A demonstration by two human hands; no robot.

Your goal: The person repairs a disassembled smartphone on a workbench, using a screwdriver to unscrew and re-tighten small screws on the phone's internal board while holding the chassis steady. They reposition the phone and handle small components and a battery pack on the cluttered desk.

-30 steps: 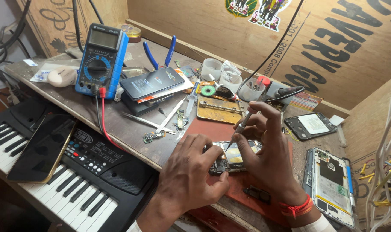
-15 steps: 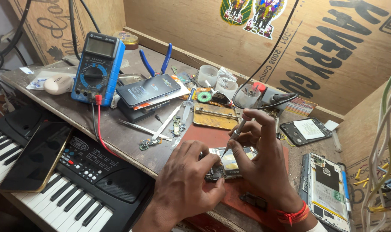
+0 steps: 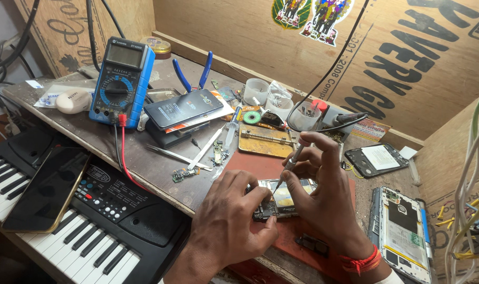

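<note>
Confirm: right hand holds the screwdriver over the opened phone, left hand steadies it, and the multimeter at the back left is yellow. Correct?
Not quite. The head view shows the multimeter is blue with a dark face, not yellow. The rest stands: the right hand holds the screwdriver over the opened phone, and the left hand steadies it.

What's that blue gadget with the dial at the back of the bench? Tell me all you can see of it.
It is a handheld multimeter in a blue rubbery case with a dark face. A grey display, showing nothing readable, sits at the top, with a round rotary dial below it. It leans back, tilted, on the wooden bench. A red lead and a black lead plug into its lower edge. Neither hand touches it.
</note>
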